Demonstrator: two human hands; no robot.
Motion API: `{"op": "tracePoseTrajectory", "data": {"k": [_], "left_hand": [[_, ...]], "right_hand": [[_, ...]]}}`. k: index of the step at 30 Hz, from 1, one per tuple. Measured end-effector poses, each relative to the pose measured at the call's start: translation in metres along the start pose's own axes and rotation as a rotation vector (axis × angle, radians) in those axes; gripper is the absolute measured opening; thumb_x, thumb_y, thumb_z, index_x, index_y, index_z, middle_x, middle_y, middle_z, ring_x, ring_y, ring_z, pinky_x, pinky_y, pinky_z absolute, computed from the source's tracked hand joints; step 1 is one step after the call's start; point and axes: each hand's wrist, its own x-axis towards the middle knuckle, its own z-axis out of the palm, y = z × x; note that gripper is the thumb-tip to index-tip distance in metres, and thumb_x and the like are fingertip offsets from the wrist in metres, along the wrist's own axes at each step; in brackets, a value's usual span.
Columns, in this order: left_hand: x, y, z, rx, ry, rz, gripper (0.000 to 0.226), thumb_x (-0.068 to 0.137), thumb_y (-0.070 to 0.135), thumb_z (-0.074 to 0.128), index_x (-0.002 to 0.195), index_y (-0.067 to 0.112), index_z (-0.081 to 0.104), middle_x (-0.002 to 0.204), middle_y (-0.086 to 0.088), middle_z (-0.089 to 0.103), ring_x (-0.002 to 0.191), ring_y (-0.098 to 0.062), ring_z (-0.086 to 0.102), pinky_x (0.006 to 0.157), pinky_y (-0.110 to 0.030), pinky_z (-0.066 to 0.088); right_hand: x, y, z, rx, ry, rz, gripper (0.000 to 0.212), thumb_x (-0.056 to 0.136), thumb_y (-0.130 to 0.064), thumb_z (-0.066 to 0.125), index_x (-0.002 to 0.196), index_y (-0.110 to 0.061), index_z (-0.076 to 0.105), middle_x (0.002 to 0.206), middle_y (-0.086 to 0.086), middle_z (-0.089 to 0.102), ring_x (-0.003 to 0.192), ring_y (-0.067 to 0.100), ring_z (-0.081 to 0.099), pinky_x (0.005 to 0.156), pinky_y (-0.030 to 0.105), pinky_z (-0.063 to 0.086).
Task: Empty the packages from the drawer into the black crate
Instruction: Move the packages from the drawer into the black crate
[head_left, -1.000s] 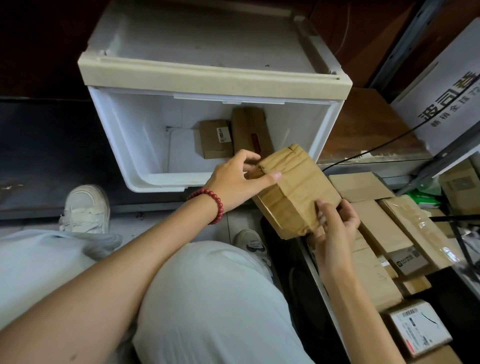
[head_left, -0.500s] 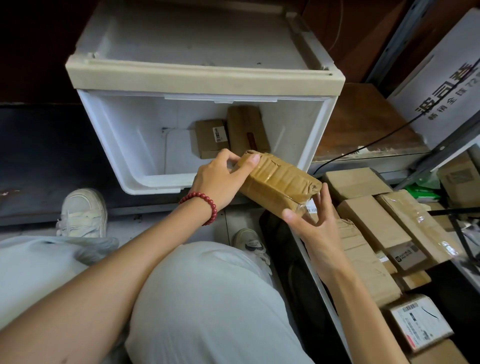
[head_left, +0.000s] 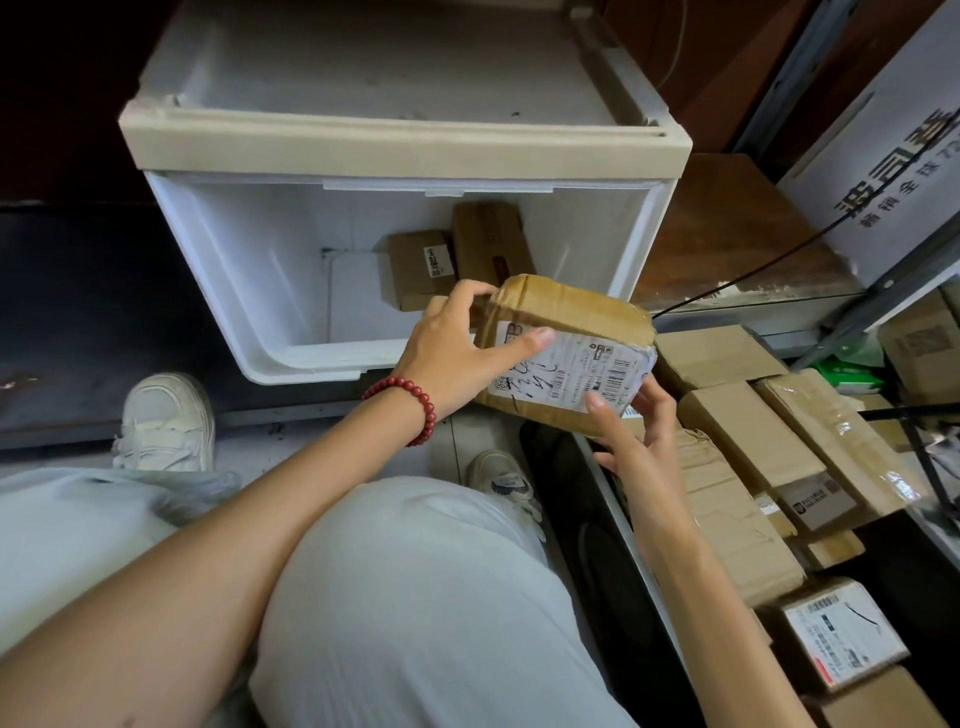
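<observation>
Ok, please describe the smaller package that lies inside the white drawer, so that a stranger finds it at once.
Look at the white drawer pulled open at the top. Two brown packages lie at its back, side by side. The smaller package is the left one, squarish, with a white barcode sticker; the longer package to its right bears a dark strip instead.

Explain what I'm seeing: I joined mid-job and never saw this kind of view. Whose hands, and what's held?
There is no robot: this single picture comes from a wide-angle camera worn on a person's head, looking down at their own hands. The left hand, wearing a red bead bracelet, and the right hand both grip a taped brown cardboard parcel with a white shipping label. Behind it is the open white plastic drawer, with two small brown cardboard boxes inside. On the right, the black crate holds several more cardboard packages.
</observation>
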Motion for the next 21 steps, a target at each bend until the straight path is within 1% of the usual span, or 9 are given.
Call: {"op": "tracePoseTrajectory", "data": {"k": [2,3,6,9,13,15,17,19,21], "left_hand": [[0.001,0.001,0.0,-0.039,-0.019,-0.006,0.064,0.077,0.058,0.066,0.127,0.029,0.039,0.137,0.003,0.045,0.12,-0.011,0.042,0.088,-0.025,0.035],[0.002,0.001,0.001,-0.08,-0.038,-0.012,0.062,0.077,0.057,0.067,0.124,0.031,0.037,0.136,0.005,0.047,0.119,-0.01,0.046,0.087,-0.025,0.04],[0.002,0.002,0.006,-0.209,-0.118,-0.026,0.056,0.078,0.054,0.068,0.118,0.038,0.032,0.119,0.007,0.062,0.092,-0.007,0.066,0.072,-0.026,0.057],[0.001,0.004,0.013,-0.229,-0.193,-0.017,0.054,0.079,0.052,0.067,0.118,0.04,0.032,0.114,0.005,0.063,0.082,-0.01,0.07,0.067,-0.027,0.059],[0.002,0.012,0.017,-0.188,-0.265,-0.008,0.05,0.079,0.054,0.065,0.117,0.042,0.034,0.116,0.004,0.062,0.083,-0.013,0.071,0.071,-0.031,0.06],[0.002,0.022,0.014,-0.175,-0.276,0.013,0.049,0.077,0.057,0.065,0.115,0.044,0.037,0.116,0.005,0.064,0.085,-0.012,0.071,0.072,-0.031,0.06],[0.004,0.037,0.006,-0.194,-0.298,0.052,0.047,0.073,0.057,0.065,0.111,0.046,0.04,0.114,0.004,0.067,0.087,-0.009,0.071,0.07,-0.026,0.059],[0.008,0.062,-0.003,-0.195,-0.366,0.073,0.054,0.069,0.055,0.065,0.115,0.042,0.041,0.112,0.005,0.068,0.087,-0.009,0.071,0.063,-0.024,0.057],[0.014,0.093,-0.006,-0.117,-0.43,0.12,0.065,0.063,0.058,0.064,0.12,0.039,0.041,0.11,0.008,0.066,0.09,-0.01,0.07,0.071,-0.03,0.059]], "right_hand": [[0.002,-0.001,-0.002,0.03,0.025,0.027,0.052,0.085,-0.04,0.064,0.131,-0.04,0.039,0.123,-0.011,0.059,0.096,0.013,0.06,0.076,0.027,0.047],[0.003,-0.001,-0.002,0.057,0.026,0.041,0.055,0.083,-0.043,0.063,0.133,-0.037,0.04,0.121,-0.008,0.062,0.097,0.014,0.061,0.078,0.028,0.049],[0.003,-0.003,-0.002,0.126,-0.014,0.055,0.055,0.079,-0.049,0.06,0.131,-0.035,0.05,0.12,-0.006,0.068,0.112,0.013,0.064,0.096,0.038,0.051],[0.005,-0.003,-0.007,0.206,-0.01,0.085,0.053,0.078,-0.048,0.062,0.128,-0.034,0.051,0.121,-0.003,0.069,0.115,0.017,0.064,0.104,0.045,0.047],[0.008,-0.004,-0.015,0.366,0.026,0.151,0.058,0.076,-0.045,0.067,0.128,-0.032,0.044,0.115,-0.002,0.071,0.109,0.02,0.067,0.101,0.05,0.048],[0.006,-0.008,-0.018,0.39,0.039,0.152,0.065,0.075,-0.044,0.074,0.129,-0.033,0.039,0.118,0.0,0.069,0.107,0.021,0.068,0.098,0.05,0.05],[0.005,-0.016,-0.021,0.392,0.067,0.107,0.073,0.073,-0.045,0.078,0.132,-0.033,0.036,0.123,0.003,0.066,0.106,0.019,0.069,0.093,0.044,0.054],[0.005,-0.027,-0.028,0.378,0.079,0.035,0.069,0.078,-0.045,0.074,0.134,-0.033,0.035,0.126,0.004,0.065,0.107,0.02,0.068,0.089,0.04,0.057],[0.003,-0.037,-0.041,0.369,0.098,-0.04,0.062,0.081,-0.044,0.069,0.133,-0.032,0.037,0.126,0.003,0.065,0.11,0.021,0.067,0.093,0.043,0.055]]}}
